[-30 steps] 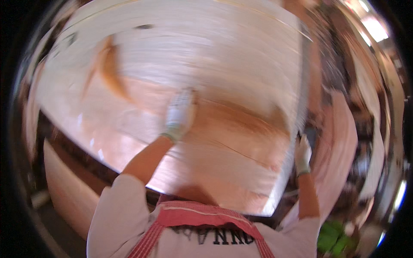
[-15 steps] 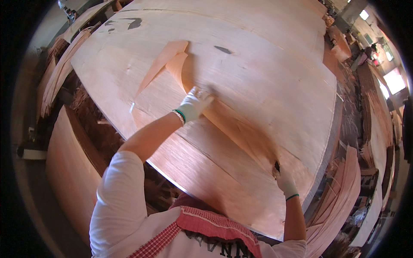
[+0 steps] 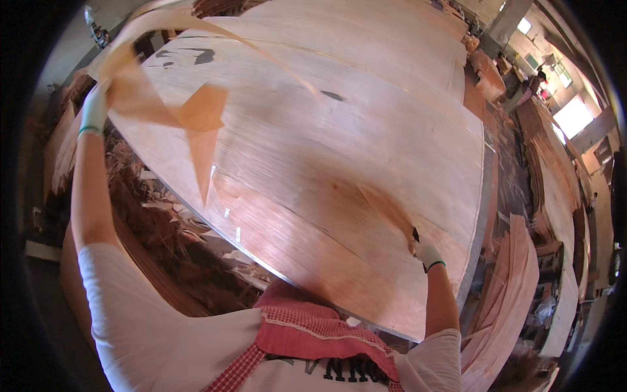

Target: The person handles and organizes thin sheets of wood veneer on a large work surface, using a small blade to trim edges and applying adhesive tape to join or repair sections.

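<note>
1. The strip of veneer (image 3: pixel 196 117) is blurred in the air, so its edges and its far end toward 1 o'clock are hard to make out; the fisheye rim cuts off the stacks at 3 o'clock.
2. The strip runs from 10 o'clock toward 1 o'clock above the big wood sheet (image 3: pixel 339 150), with a torn pointed flap hanging down toward 6 o'clock.
3. The left hand (image 3: pixel 95 108), in a white glove, is raised at 10 o'clock with the arm stretched up, fingers closed on the strip's near end.
4. The right hand (image 3: pixel 426 251), also gloved, sits at 4 o'clock on the sheet's near edge, closed around a small dark tool (image 3: pixel 415 234); what kind of tool cannot be told.
5. Scrap pieces (image 3: pixel 170 222) lie below the sheet at 8 o'clock.
</note>
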{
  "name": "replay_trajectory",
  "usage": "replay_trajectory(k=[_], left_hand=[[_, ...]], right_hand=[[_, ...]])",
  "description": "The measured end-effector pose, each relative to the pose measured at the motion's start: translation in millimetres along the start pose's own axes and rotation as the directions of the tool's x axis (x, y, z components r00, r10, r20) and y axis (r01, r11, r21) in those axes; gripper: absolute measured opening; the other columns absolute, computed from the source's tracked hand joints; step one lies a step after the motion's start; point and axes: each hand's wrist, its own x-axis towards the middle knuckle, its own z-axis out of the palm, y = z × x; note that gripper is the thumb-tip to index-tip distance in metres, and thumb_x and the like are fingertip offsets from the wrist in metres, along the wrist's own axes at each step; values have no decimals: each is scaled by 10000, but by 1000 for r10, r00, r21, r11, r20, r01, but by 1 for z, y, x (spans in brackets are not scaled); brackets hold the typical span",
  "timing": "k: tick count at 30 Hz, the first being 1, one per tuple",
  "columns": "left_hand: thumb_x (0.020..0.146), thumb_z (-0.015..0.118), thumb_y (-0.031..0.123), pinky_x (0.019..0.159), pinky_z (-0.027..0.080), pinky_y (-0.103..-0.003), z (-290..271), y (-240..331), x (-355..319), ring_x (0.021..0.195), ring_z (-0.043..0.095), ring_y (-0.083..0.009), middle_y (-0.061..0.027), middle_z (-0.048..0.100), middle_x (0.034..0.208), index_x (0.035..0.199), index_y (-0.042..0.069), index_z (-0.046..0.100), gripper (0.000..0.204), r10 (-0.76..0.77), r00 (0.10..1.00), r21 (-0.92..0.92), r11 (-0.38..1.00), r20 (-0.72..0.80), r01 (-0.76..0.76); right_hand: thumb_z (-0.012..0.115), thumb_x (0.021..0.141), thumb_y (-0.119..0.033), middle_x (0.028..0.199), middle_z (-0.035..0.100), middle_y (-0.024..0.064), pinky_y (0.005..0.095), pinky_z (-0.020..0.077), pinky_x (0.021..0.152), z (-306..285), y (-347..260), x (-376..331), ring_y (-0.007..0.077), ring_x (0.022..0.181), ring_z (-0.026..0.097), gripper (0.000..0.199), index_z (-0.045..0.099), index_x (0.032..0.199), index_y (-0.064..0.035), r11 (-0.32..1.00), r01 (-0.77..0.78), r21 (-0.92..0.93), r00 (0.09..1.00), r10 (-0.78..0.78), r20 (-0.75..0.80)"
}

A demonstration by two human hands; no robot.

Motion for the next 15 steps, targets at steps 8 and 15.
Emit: replay_trajectory(k=[8,15], left_hand=[[963,536,155,862,494,-292,-85,8,-80,994,608,-156,-45,648,1115,1120,38,616,211,-178,984,-518,839,27,166],[930,579,162,729,528,-310,-120,39,-6,836,634,-157,-42,657,944,1041,64,633,157,-75,966,-247,969,-248,12]], right_hand=[[486,950,-313,812,660,186,402,515,553,4,19,-2,289,604,650,372,582,1144,-11,914,-360,186,931,341,129],[526,913,-263,743,641,158,409,528,512,9,6,22,275,559,645,356,577,1033,68,894,-375,248,927,366,82]])
